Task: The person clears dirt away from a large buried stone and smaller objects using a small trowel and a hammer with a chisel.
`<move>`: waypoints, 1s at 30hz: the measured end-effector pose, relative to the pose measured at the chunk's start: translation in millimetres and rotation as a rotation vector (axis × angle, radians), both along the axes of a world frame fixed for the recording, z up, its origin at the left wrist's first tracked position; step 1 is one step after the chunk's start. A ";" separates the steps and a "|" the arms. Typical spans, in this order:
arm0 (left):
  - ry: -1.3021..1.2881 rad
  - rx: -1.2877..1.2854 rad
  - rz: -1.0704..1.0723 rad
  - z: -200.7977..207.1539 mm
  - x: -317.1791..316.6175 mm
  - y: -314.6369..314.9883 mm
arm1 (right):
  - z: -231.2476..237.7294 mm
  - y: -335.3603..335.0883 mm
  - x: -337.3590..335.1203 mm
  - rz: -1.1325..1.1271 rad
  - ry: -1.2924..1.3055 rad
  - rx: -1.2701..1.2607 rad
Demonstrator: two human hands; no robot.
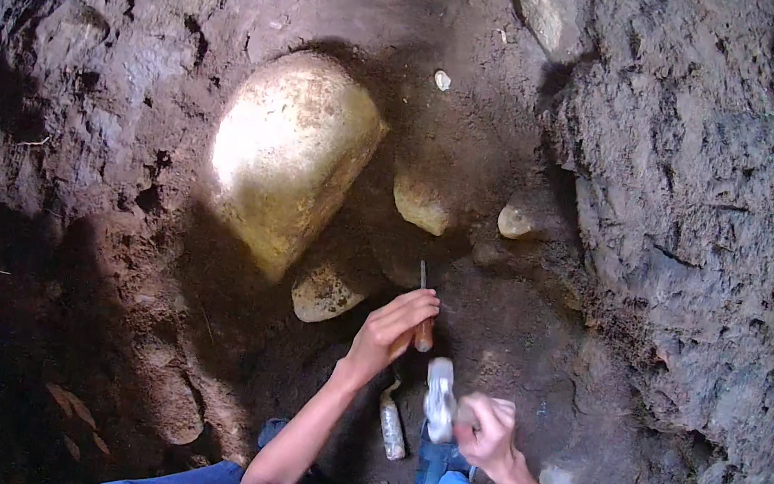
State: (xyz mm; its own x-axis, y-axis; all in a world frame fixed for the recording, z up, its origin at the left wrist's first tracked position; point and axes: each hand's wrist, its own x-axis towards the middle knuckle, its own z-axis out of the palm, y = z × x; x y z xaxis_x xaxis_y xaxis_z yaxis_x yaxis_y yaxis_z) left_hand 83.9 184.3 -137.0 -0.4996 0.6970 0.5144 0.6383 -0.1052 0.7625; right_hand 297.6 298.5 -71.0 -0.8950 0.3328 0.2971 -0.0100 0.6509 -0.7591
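My left hand (390,329) is closed around a chisel (424,336) with a brown handle. Its thin metal shaft points away from me toward the dark soil among the stones. Closer to me, my right hand (487,430) grips a hammer (439,400), whose pale metal head is smeared by motion. The hammer head hangs just short of the chisel's butt end, apart from it. Between my forearms a trowel (392,429) with a worn, whitish handle lies on the ground; its blade is mostly hidden.
A large pale boulder (291,146) sits in the soil at the left. Smaller stones stick out around the chisel: one at its near left (325,295), two farther off (421,205). A rough earth wall (704,221) rises at the right. My blue-clad knees are at the lower edge.
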 end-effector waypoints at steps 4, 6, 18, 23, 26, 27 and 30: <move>-0.006 0.012 -0.047 1.6 -2.3 5.5 | -3.9 6.1 1.9 0.062 0.136 0.239; 0.008 -0.011 -0.047 0.7 -3.1 -1.7 | -14.0 0.7 -8.3 -0.059 -0.238 0.145; 0.045 -0.045 -0.071 9.8 -1.9 16.4 | 5.4 11.8 2.3 0.021 0.204 0.318; 0.098 -0.068 -0.072 -0.1 -10.6 -1.9 | -7.2 11.8 -18.6 -0.030 -0.191 0.261; 0.075 -0.020 -0.048 3.1 -1.3 13.2 | 16.5 17.9 -8.2 0.013 0.312 0.331; 0.062 -0.015 -0.062 4.5 1.3 19.6 | -0.3 21.9 0.9 0.047 0.478 0.263; 0.080 -0.051 -0.018 9.6 -4.4 14.5 | -13.4 18.7 -16.5 -0.026 -0.138 0.217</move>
State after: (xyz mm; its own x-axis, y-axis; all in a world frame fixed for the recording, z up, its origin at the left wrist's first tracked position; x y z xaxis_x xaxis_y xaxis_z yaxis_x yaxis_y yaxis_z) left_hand 79.5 198.7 -127.4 -0.4452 0.7322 0.5154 0.6957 -0.0795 0.7139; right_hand 281.1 317.2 -84.3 -0.9238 0.2984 0.2398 0.1033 0.7975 -0.5943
